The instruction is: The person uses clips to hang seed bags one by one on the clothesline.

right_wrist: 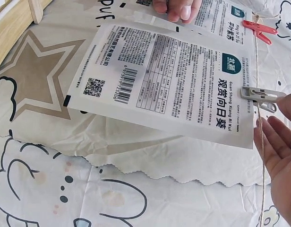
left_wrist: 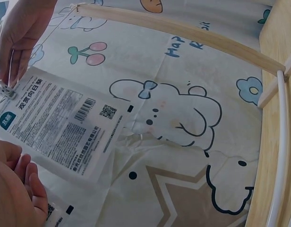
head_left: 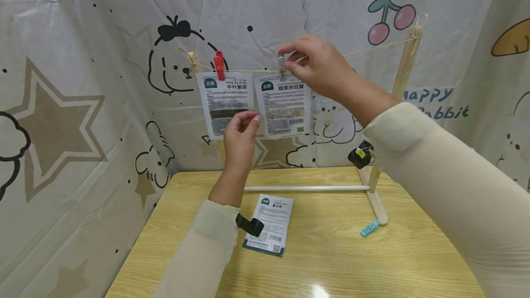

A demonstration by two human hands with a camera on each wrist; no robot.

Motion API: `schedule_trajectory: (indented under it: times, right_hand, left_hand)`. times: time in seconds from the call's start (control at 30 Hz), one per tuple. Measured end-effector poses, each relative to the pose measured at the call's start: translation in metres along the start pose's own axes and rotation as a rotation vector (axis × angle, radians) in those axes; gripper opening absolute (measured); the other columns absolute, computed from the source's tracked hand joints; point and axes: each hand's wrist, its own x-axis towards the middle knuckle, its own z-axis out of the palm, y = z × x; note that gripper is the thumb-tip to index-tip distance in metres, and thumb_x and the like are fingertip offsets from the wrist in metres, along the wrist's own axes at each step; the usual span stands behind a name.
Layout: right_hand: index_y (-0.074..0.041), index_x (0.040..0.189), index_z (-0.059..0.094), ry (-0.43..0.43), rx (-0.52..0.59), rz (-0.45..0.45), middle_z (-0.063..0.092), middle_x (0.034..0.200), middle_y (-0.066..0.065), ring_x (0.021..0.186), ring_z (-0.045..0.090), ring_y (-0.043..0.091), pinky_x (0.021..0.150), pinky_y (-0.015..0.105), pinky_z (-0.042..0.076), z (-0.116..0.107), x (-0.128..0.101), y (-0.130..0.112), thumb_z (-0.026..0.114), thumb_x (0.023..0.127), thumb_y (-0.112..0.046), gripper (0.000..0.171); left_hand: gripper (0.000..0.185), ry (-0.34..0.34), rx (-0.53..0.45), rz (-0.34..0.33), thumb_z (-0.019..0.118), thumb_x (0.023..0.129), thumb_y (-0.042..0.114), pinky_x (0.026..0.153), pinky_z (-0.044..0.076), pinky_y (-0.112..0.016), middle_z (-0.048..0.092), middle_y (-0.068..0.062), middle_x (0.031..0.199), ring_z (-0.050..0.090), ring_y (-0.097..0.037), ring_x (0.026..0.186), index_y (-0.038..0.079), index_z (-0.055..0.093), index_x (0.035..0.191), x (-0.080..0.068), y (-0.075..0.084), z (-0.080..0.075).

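My right hand [head_left: 316,63] pinches a grey clothespin [right_wrist: 260,96] between thumb and finger. The clothespin sits on a string at the top edge of a white printed seed packet [right_wrist: 155,80], which hangs from the line. Lower down, my left hand [head_left: 241,139] is in front of the gap between this packet and another, its fingers loosely curled with nothing visible between them. That other seed packet [head_left: 225,93] hangs to the left under a red clothespin [head_left: 219,65]. In the right wrist view, the left fingertips [right_wrist: 185,13] show by the packets' neighbouring edges.
A third seed packet [head_left: 273,220] lies on the wooden table [head_left: 331,252] below. Near the foot of the right wooden post [head_left: 406,68] lies a blue clothespin [head_left: 370,228]. A white rod [head_left: 306,188] runs low along the stand. Printed cloth [head_left: 265,8] hangs behind.
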Motion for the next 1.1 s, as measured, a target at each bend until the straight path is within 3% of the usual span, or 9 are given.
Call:
schedule_trajectory:
  times: [0.1,0.23,0.57,0.73,0.9,1.1]
  right_hand:
    - [-0.004,0.131,0.063,0.018,-0.010,-0.017,0.061,0.131,0.014,0.116,0.063,0.025,0.104,0.040,0.050,-0.001,0.000,0.001,0.058,0.102,-0.012,0.031]
    - [-0.004,0.130,0.064,0.044,-0.017,-0.028,0.062,0.129,0.013,0.115,0.061,0.025,0.104,0.041,0.049,-0.002,-0.002,0.002,0.058,0.102,-0.013,0.030]
    - [-0.003,0.121,0.068,0.131,-0.011,-0.070,0.064,0.118,0.012,0.106,0.059,0.021,0.097,0.035,0.049,-0.005,-0.008,0.004,0.059,0.102,-0.013,0.024]
    - [-0.003,0.119,0.069,0.146,-0.013,-0.095,0.064,0.112,0.011,0.101,0.057,0.018,0.091,0.032,0.048,-0.005,-0.012,0.005,0.058,0.101,-0.012,0.022]
    - [-0.003,0.117,0.070,0.165,-0.008,-0.130,0.065,0.108,0.013,0.098,0.058,0.020,0.086,0.030,0.047,-0.005,-0.017,0.005,0.059,0.101,-0.010,0.021]
    - [-0.002,0.117,0.069,0.151,-0.012,-0.131,0.065,0.110,0.010,0.097,0.056,0.016,0.085,0.031,0.048,-0.004,-0.025,0.006,0.059,0.101,-0.012,0.021]
  left_hand:
    - [0.015,-0.003,-0.010,0.002,0.068,0.097,0.012,0.086,0.050,-0.034,0.062,0.005,0.091,0.058,-0.009,0.086,0.004,0.068,0.109,-0.001,0.001,0.000]
    - [0.014,-0.001,-0.021,0.007,0.068,0.096,0.011,0.077,0.049,-0.026,0.061,0.006,0.088,0.058,-0.008,0.083,0.004,0.068,0.108,-0.002,0.004,0.000]
    - [0.009,-0.035,-0.042,-0.017,0.067,0.097,0.010,0.071,0.045,-0.021,0.060,0.006,0.085,0.059,-0.010,0.081,0.006,0.067,0.105,-0.004,0.006,-0.003]
    - [0.009,-0.042,-0.019,-0.014,0.066,0.096,0.008,0.071,0.045,-0.024,0.061,0.006,0.082,0.057,-0.016,0.079,0.005,0.067,0.104,-0.007,0.006,-0.004]
    - [0.010,-0.054,0.001,0.003,0.066,0.096,0.007,0.070,0.047,-0.025,0.062,0.007,0.082,0.060,-0.008,0.078,0.004,0.067,0.105,-0.009,0.004,-0.005]
    - [0.010,-0.055,0.002,0.004,0.066,0.095,0.006,0.069,0.048,-0.024,0.064,0.008,0.082,0.062,-0.010,0.080,0.004,0.067,0.105,-0.010,0.004,-0.007]
